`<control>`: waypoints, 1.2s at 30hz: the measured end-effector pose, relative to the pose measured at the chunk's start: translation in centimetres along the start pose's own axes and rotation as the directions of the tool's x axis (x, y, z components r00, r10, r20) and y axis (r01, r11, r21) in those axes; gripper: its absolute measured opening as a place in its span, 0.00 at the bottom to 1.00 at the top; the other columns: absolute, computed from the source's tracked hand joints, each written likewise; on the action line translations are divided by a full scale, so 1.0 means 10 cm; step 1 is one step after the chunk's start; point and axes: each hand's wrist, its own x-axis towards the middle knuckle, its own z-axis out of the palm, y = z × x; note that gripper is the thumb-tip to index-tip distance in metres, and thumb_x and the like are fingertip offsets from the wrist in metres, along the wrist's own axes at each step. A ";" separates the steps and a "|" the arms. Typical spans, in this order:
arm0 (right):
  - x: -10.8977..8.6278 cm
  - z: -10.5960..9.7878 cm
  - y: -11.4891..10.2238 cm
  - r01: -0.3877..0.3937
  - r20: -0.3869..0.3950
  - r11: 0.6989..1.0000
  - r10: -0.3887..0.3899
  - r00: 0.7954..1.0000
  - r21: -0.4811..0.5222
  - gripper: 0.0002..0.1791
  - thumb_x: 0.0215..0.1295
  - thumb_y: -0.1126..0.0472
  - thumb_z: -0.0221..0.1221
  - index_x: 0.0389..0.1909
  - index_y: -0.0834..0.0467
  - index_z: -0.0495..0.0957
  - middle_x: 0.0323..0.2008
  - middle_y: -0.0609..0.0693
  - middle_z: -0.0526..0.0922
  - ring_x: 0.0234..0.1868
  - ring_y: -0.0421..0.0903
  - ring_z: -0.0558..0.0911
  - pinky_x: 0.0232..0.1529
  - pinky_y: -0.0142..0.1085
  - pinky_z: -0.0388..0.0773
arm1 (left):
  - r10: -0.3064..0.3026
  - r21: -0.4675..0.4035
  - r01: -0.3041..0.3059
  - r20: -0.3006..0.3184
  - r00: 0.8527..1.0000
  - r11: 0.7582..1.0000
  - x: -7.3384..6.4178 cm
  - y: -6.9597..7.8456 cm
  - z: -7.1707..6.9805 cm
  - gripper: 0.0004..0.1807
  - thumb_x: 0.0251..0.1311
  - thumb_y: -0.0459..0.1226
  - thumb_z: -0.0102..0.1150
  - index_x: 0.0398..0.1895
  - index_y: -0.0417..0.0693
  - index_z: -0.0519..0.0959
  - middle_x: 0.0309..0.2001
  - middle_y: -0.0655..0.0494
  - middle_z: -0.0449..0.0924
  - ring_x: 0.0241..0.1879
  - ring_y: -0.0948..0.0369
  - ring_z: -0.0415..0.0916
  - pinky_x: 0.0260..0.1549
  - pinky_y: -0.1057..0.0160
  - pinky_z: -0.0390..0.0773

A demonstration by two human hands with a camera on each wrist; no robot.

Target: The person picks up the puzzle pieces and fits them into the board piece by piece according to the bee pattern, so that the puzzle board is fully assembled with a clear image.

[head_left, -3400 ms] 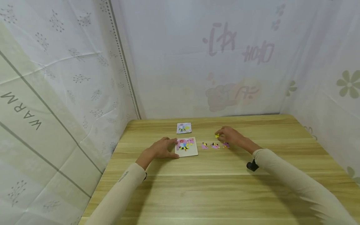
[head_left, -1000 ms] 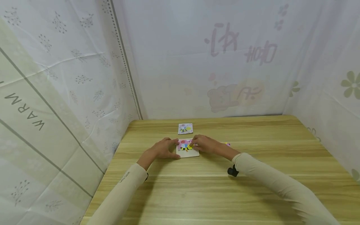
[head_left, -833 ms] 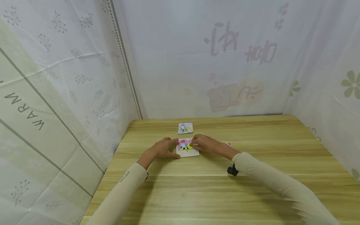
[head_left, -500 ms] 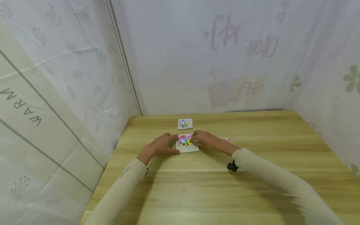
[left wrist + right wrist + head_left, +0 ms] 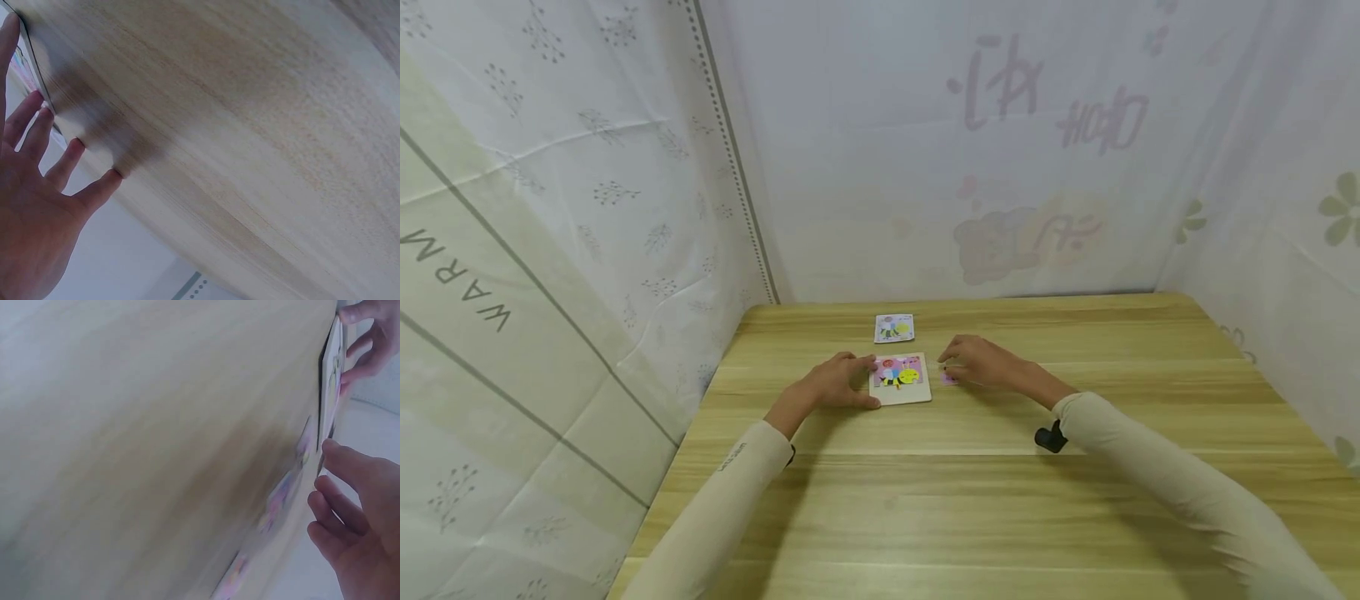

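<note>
A square jigsaw puzzle board lies on the table, its far part filled with pieces of a yellow-and-black bee on pink. My left hand rests at its left side, thumb at the near corner and forefinger at the far left. The other fingers are spread straight in the left wrist view. Right of the board, my right hand hangs low over a pink puzzle piece, fingers loosely bent and thumb apart from them. In the right wrist view that puzzle piece lies on the table near the thumb tip.
Behind the board lies a picture card with the same bee. More loose puzzle pieces lie in a row, hidden under the right hand in the head view. Patterned white cloth hangs behind the wooden table.
My right hand carried a yellow piece onto the board, pressed there, then moved off to the right. The bee's yellow head now shows in the board. My left hand has stayed at the board.
</note>
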 end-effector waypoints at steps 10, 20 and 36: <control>-0.16 0.01 0.04 0.054 0.024 0.998 -0.054 0.998 -0.021 0.15 0.70 0.62 0.68 0.53 0.63 0.86 0.49 0.58 0.86 0.51 0.54 0.83 0.52 0.49 0.81 | 0.021 -0.007 -0.021 -0.002 1.000 1.000 0.01 -0.02 0.02 0.48 0.59 0.62 0.71 0.79 0.58 0.66 0.75 0.40 0.64 0.72 0.44 0.64 0.68 0.38 0.66; -0.15 0.06 0.01 0.052 0.014 0.997 -0.051 0.999 -0.055 0.14 0.72 0.60 0.66 0.55 0.60 0.86 0.49 0.55 0.85 0.50 0.50 0.82 0.52 0.46 0.81 | 0.009 -0.003 -0.009 -0.005 1.000 1.000 0.00 -0.02 0.02 0.48 0.58 0.63 0.71 0.79 0.59 0.66 0.75 0.41 0.64 0.73 0.44 0.64 0.69 0.38 0.66; 0.13 0.14 -0.28 0.128 -0.056 0.991 -0.130 0.990 -0.043 0.12 0.71 0.59 0.67 0.51 0.60 0.88 0.46 0.55 0.85 0.48 0.50 0.82 0.50 0.44 0.81 | -0.003 0.001 0.003 0.007 1.000 1.000 0.00 -0.02 0.01 0.50 0.58 0.65 0.69 0.81 0.59 0.64 0.75 0.41 0.64 0.72 0.45 0.65 0.68 0.39 0.67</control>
